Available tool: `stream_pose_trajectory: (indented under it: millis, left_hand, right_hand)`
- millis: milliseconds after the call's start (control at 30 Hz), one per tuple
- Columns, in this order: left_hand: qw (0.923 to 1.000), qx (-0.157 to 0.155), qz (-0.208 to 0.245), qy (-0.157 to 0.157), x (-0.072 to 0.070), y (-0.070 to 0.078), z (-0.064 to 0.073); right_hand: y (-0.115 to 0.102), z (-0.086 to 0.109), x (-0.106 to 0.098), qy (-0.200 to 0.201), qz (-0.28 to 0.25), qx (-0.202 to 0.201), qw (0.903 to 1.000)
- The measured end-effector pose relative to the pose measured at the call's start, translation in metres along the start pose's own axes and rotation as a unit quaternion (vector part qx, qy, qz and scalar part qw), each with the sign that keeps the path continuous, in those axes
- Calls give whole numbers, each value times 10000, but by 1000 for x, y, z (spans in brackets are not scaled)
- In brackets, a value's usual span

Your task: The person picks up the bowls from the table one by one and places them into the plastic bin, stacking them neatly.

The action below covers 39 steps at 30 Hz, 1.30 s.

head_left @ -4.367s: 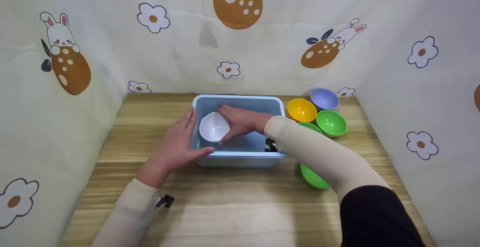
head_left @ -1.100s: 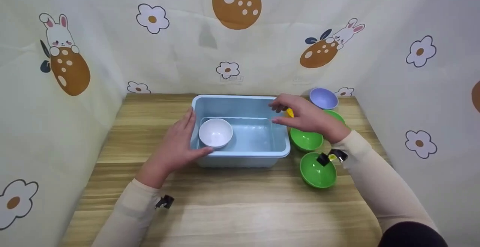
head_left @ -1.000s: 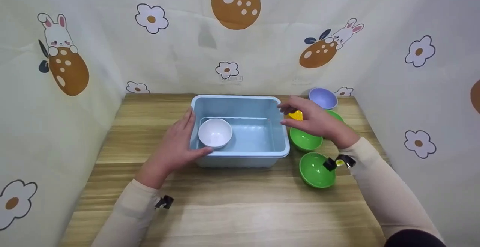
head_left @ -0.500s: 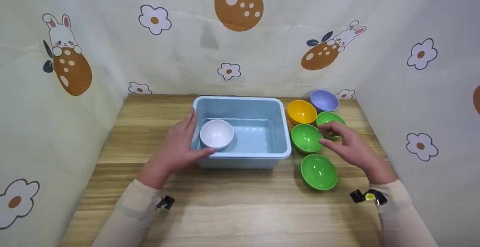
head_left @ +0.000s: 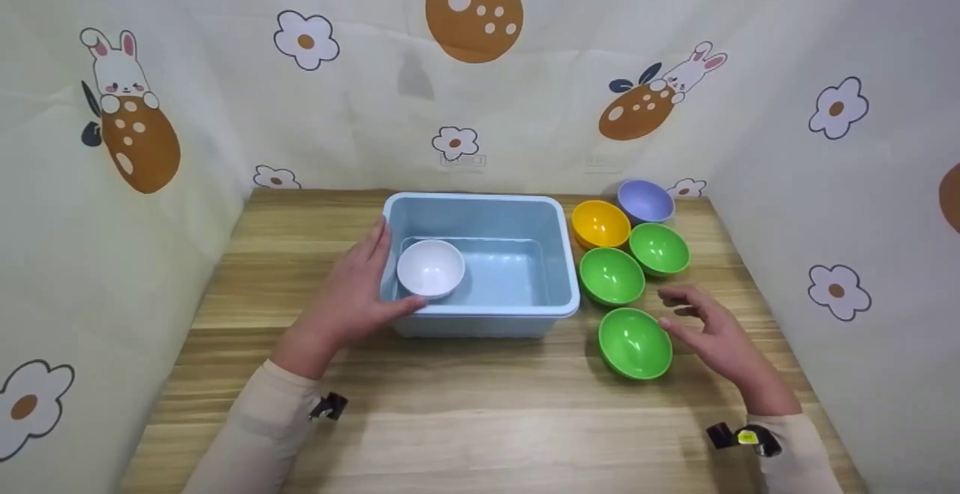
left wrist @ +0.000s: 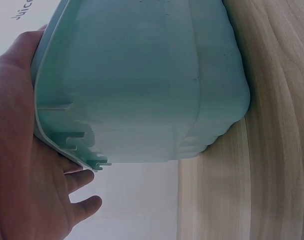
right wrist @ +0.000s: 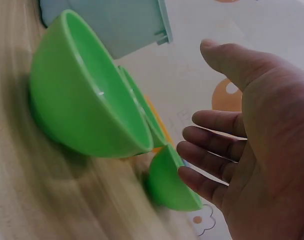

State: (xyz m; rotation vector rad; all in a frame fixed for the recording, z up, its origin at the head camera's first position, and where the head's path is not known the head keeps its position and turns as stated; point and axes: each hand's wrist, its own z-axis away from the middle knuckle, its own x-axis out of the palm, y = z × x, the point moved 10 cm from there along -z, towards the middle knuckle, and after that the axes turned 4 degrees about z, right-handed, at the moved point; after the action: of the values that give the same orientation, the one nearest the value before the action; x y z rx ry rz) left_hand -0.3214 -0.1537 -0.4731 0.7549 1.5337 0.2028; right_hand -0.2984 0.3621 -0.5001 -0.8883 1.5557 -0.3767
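Note:
A light blue plastic basin (head_left: 480, 323) stands on the wooden table with a white bowl (head_left: 431, 269) inside, towards its left end. My left hand (head_left: 346, 295) rests at the basin's left front corner, thumb along the front rim and fingers spread along the left side. In the left wrist view the fingers (left wrist: 81, 210) reach past the rim. My right hand (head_left: 716, 336) holds nothing; its loosely bent fingers hover just right of the nearest green bowl (head_left: 635, 344). In the right wrist view that bowl lies in front of the palm, apart from the fingers (right wrist: 207, 155).
Behind the nearest green bowl, close to the basin's right side, stand a second green bowl (head_left: 611, 276), a third green bowl (head_left: 659, 249), an orange bowl (head_left: 601, 224) and a purple bowl (head_left: 646, 201). A printed cloth (head_left: 360, 103) encloses the table's back and sides.
The white bowl, earlier in my right hand's grasp, now sits released in the basin. My right hand has moved out over the rim, rightward and towards me. The left hand stays put.

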Motion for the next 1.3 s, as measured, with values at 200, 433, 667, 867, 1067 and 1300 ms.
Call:
stream_pose_trajectory:
  millis: [200,433,667,867,1067,1300]
  left_hand:
    - [10000,23,-15,19,-1,0,1]
    - [9999,-101,14,-21,1,-2,1]
    - [10000,-80,-14,23,0,-2,0]
    - [10000,-37,-47,28,0,-3,0]
    - [10000,-73,0,-1,1,-3,0]
    - [10000,-73,-32,-14,1,-2,1]
  right_hand:
    - [4,6,12,30,-426,-141,9990]
    - [3,14,23,-28,-522,-240,9983]
    - [7,20,38,-309,-589,-239,9975]
    - [6,24,46,-509,-356,-216,9978]
    - [5,25,51,-624,-8,-94,9980]
    - [5,24,58,-784,151,59,9968]
